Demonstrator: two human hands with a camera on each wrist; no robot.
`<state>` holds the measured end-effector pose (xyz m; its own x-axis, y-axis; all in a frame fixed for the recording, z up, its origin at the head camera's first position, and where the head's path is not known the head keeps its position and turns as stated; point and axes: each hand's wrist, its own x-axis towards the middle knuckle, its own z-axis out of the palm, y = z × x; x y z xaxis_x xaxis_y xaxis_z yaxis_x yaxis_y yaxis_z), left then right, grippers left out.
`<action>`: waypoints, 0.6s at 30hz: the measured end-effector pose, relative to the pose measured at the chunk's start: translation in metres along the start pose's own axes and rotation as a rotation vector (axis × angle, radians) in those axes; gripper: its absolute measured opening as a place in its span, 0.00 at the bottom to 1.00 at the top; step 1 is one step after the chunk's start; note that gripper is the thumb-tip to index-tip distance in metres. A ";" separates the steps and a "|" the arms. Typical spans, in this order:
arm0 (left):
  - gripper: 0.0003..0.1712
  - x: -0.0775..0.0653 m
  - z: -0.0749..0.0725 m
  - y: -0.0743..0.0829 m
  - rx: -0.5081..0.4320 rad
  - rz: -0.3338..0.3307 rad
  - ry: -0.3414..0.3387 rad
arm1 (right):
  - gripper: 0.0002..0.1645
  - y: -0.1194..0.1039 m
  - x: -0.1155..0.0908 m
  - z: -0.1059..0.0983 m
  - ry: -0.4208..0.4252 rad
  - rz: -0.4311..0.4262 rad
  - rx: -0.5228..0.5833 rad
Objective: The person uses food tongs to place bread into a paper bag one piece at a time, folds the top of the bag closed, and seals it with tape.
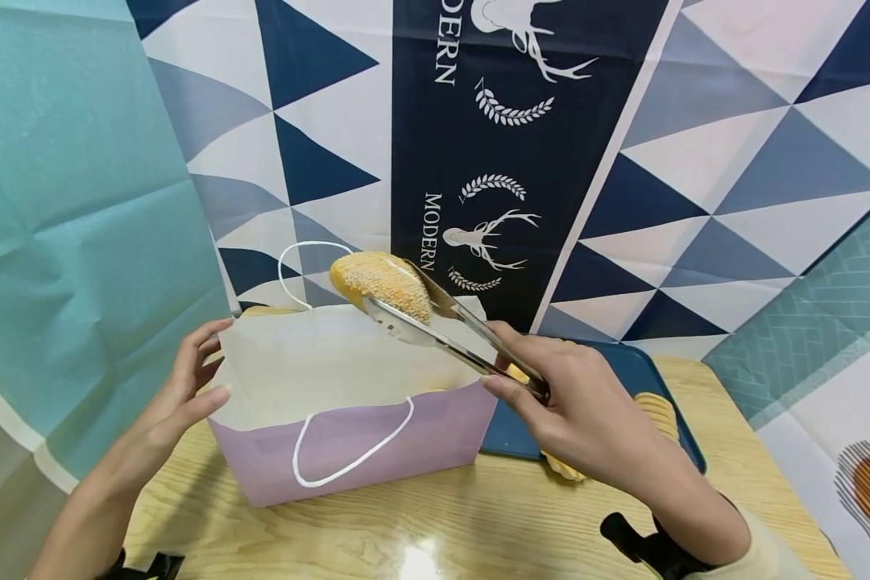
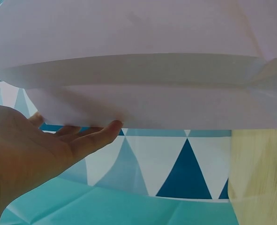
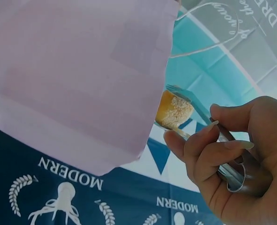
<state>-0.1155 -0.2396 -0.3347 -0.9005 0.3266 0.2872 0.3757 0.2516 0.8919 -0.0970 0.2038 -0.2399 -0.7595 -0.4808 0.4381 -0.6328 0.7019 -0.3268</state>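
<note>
My right hand (image 1: 587, 395) grips a pair of metal tongs (image 1: 471, 322), seen up close in the right wrist view, where the fingers (image 3: 208, 154) wrap its handle. Between the tong ends is an oblong yellow bread roll (image 1: 377, 278) coated in pale sesame-like bits. It hangs over the mouth of a lilac paper bag (image 1: 362, 451) with a white inside and white cord handles. My left hand (image 1: 177, 403) is at the bag's left end, thumb and fingers spread across its upper edge. In the left wrist view its fingertips (image 2: 112, 126) touch the paper side.
On the wooden table (image 1: 319, 532), a blue tray (image 1: 641, 366) with pastries stands right of the bag, partly hidden by my right hand. A stack of round, ridged pastries (image 1: 656, 411) lies on it. Behind hangs a patterned cloth (image 1: 522, 161).
</note>
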 end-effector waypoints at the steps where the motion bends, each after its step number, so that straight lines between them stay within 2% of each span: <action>1: 0.41 0.000 0.000 0.000 0.000 0.002 -0.001 | 0.31 -0.001 0.001 0.001 -0.008 -0.001 0.004; 18: 0.42 0.000 0.001 0.001 0.015 0.011 -0.006 | 0.32 -0.016 0.017 0.023 -0.076 -0.063 0.054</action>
<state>-0.1154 -0.2381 -0.3343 -0.8951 0.3346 0.2947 0.3887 0.2619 0.8834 -0.1032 0.1723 -0.2466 -0.7261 -0.5630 0.3947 -0.6851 0.6411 -0.3460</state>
